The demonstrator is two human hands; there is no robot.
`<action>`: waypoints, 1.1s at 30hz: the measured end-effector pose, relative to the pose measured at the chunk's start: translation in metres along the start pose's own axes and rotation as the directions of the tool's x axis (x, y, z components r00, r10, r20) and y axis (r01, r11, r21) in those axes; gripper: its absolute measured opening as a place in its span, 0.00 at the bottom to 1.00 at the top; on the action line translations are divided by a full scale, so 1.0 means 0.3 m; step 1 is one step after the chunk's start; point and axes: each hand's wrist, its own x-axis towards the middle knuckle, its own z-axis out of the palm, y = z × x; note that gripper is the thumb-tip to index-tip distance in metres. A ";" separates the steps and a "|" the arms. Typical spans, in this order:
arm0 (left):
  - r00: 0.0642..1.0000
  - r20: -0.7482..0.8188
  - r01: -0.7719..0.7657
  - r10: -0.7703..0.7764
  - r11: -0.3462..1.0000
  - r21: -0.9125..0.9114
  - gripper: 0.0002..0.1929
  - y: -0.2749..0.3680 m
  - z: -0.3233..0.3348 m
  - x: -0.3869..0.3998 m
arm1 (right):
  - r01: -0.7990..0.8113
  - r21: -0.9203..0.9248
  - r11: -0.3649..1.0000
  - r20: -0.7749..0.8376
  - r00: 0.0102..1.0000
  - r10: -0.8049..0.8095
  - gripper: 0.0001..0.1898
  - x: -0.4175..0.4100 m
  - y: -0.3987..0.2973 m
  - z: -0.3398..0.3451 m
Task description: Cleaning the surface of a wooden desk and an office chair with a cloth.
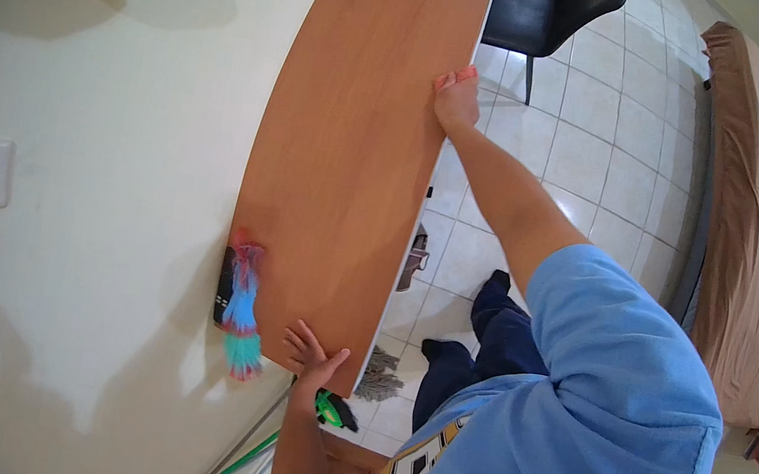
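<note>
My right hand (457, 101) is closed around a pink-orange cloth or sponge (468, 74) at the long outer edge of a wood-finish tabletop (346, 147). My left hand (316, 359) rests at the near end of the same tabletop, fingers spread and nothing visible in it. A blue, teal and red duster (243, 312) lies over the wall-side corner, left of my left hand. Beside the duster is a black object (224, 286), partly covered by it. The palms of both hands are hidden.
A black chair (540, 14) stands at the far outer side. Below are a brown bag (414, 258), a grey mop head (381, 377) and a green-and-black brush head (335, 410). A green pole (232, 466) leans near the wall. A bed (750, 249) stands right, across the tiled floor.
</note>
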 end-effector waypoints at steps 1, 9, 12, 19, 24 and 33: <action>1.000 -0.023 0.012 -0.012 1.000 0.011 0.72 -0.016 -0.001 -0.004 | 0.005 -0.043 0.999 0.064 0.998 -0.003 0.28 -0.029 -0.009 0.013; 0.995 -0.060 -0.084 0.086 0.996 0.021 0.71 0.110 0.000 0.072 | 0.627 -0.076 0.775 -0.076 0.771 -0.632 0.20 -0.174 0.454 0.088; 0.994 -0.106 0.008 -0.008 1.000 -0.006 0.72 0.038 0.010 -0.008 | 0.628 0.117 0.769 0.142 0.756 -0.639 0.23 -0.350 0.415 0.003; 0.979 -0.195 -0.038 0.060 0.993 0.114 0.75 -0.066 0.059 0.090 | -0.018 0.316 0.948 0.358 0.928 -0.102 0.25 -0.085 0.362 -0.338; 0.959 -0.281 0.083 0.041 0.906 0.415 0.63 0.047 0.058 0.076 | -0.496 0.472 0.728 0.547 0.813 0.199 0.26 0.064 0.345 -0.483; 0.971 0.018 -0.235 0.237 0.970 -0.062 0.47 0.777 -0.298 0.516 | -0.674 0.521 0.524 0.733 0.668 0.129 0.23 0.248 0.090 -0.703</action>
